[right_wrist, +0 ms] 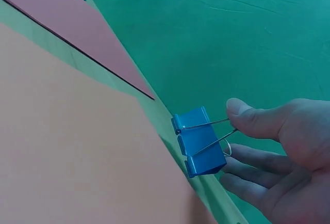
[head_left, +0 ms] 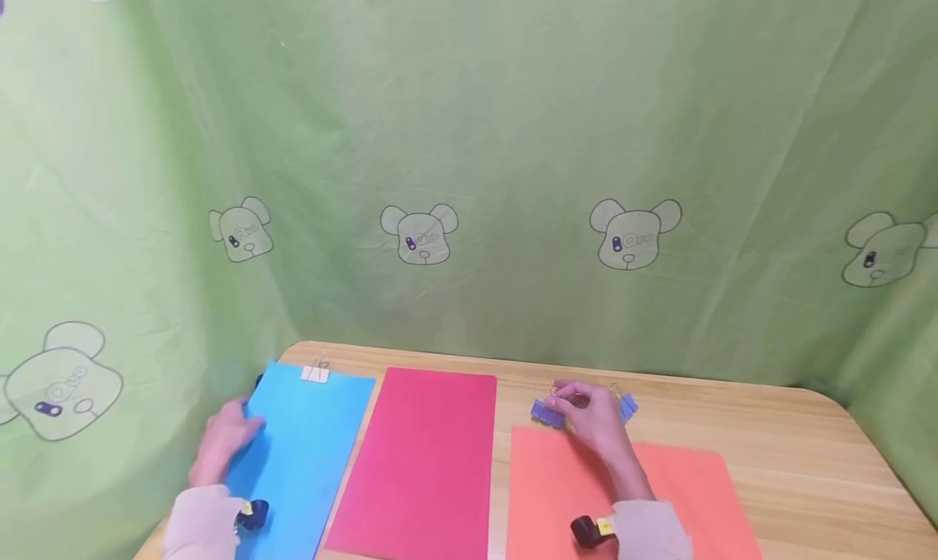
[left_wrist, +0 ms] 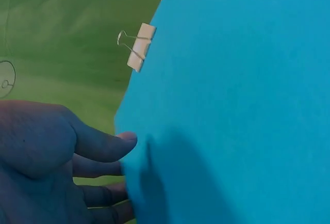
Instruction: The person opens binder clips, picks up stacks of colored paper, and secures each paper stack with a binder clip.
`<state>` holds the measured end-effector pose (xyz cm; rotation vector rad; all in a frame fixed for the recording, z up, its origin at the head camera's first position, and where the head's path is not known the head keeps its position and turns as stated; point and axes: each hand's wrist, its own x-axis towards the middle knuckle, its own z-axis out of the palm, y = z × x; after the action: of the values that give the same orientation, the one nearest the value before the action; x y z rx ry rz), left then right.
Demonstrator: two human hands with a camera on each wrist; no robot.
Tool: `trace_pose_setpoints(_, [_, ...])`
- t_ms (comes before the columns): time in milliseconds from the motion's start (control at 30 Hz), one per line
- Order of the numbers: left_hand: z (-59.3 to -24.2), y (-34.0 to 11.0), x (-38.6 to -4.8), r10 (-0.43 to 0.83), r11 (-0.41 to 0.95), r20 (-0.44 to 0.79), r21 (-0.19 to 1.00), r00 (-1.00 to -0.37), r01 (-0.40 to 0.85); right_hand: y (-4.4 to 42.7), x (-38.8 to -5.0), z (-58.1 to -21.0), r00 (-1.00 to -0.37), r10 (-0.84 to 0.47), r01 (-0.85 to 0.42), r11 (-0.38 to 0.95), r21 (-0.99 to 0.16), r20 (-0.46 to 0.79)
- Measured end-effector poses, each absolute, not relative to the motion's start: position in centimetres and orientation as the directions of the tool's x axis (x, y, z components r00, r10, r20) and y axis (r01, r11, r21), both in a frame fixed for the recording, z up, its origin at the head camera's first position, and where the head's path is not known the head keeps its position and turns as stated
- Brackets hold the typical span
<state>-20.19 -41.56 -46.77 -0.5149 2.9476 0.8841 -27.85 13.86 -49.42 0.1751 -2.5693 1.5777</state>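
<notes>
Nearest, a rectangular orange paper sheet [head_left: 689, 483] lies on the wood-grain counter [head_left: 813, 462]. The left hand [head_left: 225, 436] is at the left edge of a rectangular bright-blue paper sheet [head_left: 308, 438], fingers loosely extended, thumb above. Just beyond the orange sheet's far edge, the right hand [head_left: 592, 417] pinches the wire handles of a blue metal binder clip [right_wrist: 201, 142]; contact with paper is unconfirmed. Judgement: clip light, stiff, strongly sprung; best squeezed at both handle loops. Farther off, a white binder clip [head_left: 315, 374] sits on the blue sheet's far edge.
</notes>
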Motion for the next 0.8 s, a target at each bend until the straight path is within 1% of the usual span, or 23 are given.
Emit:
trace_pose_setpoints(167, [-46.6, -40.7, -20.3, -0.278, 0.806, -0.123, 0.509, -0.953, -0.301, 14.2, -27.7, -49.2, -0.984, -0.024, -0.170, 0.423, -0.890, 0.177])
trace_pose_setpoints(300, [-46.6, -40.2, -20.3, -0.276, 0.828, -0.114, 0.476, -0.954, -0.296, 14.6, -27.6, -48.8, -0.986, -0.036, -0.163, 0.403, -0.901, 0.162])
trace_pose_setpoints(533, [-46.4, -39.0, -20.0, -0.306, 0.824, -0.164, 0.447, -0.938, -0.347, 15.9, -27.3, -48.0, -0.992, -0.029, -0.120, 0.427, -0.896, 0.119])
trace_pose_setpoints(700, [-45.9, -37.6, -19.9, -0.298, 0.841, -0.172, 0.417, -0.939, -0.344, 16.3, -27.0, -47.4, -0.992, -0.043, -0.123, 0.415, -0.902, 0.115])
trace_pose_setpoints(800, [-45.5, -36.7, -20.2, -0.283, 0.867, -0.151, 0.381, -0.947, -0.320, 16.5, -26.9, -46.9, -0.992, -0.045, -0.125, 0.421, -0.898, 0.117])
